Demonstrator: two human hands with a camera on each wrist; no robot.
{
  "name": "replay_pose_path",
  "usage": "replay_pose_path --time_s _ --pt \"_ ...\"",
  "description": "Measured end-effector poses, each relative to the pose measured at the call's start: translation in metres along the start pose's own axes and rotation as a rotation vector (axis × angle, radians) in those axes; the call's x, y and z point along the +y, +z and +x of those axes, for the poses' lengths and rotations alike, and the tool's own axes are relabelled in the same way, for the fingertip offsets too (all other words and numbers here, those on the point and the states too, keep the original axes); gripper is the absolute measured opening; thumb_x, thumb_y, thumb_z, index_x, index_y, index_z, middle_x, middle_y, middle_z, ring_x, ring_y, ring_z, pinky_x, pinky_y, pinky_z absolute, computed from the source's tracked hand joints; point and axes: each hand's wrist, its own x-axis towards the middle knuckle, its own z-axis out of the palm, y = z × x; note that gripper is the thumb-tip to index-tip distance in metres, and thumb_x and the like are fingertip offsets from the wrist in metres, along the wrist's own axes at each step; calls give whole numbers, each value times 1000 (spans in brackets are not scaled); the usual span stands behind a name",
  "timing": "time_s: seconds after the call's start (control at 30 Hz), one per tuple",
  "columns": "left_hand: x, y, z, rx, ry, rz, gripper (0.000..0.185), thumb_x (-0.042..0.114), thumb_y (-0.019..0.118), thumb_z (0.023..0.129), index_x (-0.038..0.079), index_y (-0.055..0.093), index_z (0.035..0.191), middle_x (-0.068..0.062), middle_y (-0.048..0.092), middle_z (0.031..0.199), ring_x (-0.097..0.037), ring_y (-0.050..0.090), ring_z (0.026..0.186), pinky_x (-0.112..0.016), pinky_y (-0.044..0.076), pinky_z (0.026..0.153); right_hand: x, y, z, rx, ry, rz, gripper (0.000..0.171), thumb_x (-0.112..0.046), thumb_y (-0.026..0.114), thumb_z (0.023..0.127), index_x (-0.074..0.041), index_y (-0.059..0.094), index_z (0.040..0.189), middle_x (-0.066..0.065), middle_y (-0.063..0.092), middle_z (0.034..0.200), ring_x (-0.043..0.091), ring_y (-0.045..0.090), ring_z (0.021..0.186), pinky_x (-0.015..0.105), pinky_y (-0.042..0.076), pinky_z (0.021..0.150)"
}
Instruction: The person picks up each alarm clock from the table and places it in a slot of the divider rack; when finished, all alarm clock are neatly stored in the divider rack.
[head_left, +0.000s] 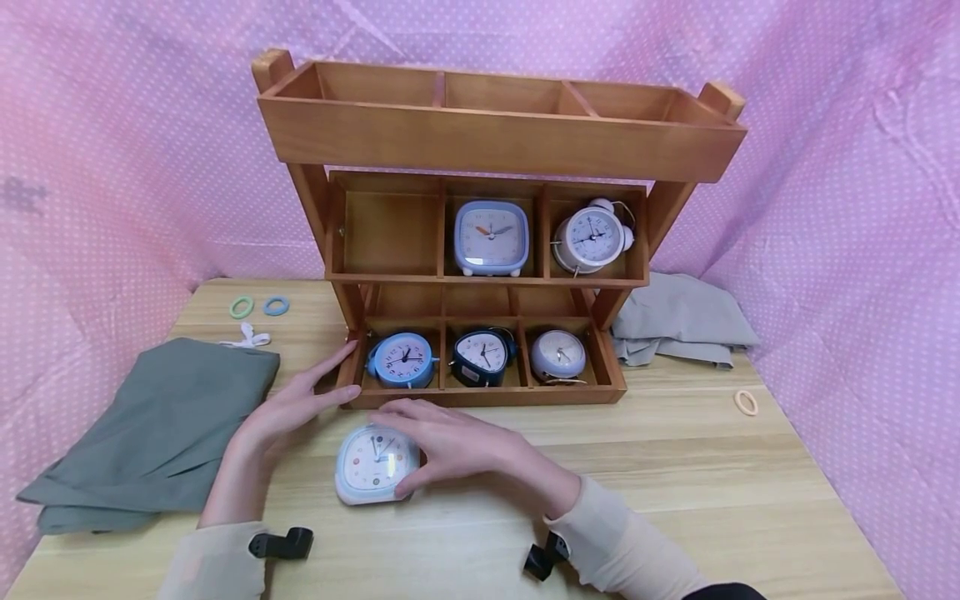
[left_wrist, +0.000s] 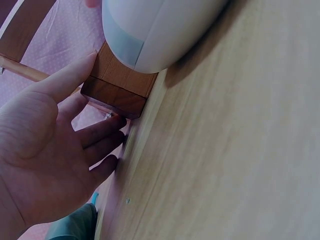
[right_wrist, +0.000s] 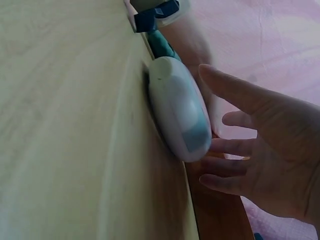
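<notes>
A white and pale-blue alarm clock lies face up on the table in front of the wooden rack. My right hand reaches over the clock's right side, thumb near its lower edge and fingers by the upper edge. The right wrist view shows these fingers loosely spread beside the clock's rounded body. My left hand is at the rack's lower left corner, thumb and fingers spread. In the left wrist view, the thumb tip meets the rack's wooden end.
The bottom tier holds a blue clock, a dark clock and a lavender clock. The middle tier holds a square clock and a white twin-bell clock. Folded cloths flank the rack; small rings lie about.
</notes>
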Motion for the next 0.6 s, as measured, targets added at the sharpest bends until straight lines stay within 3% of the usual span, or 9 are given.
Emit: replay_pose_path --time_s 0.3,0.6 --pt "0 -1 1 5 5 33 80 50 62 100 46 14 163 -9 11 175 -48 10 159 -78 16 118 -1 11 3 -56 29 -55 101 -59 77 85 -28 24 165 2 28 171 20 32 156 41 33 127" --pt "1 0 0 4 2 21 79 49 62 100 47 14 163 -8 11 175 -47 10 159 -78 17 117 -5 15 5 -19 38 -88 102 -55 81 84 -24 27 165 4 32 169 20 37 153 39 36 125"
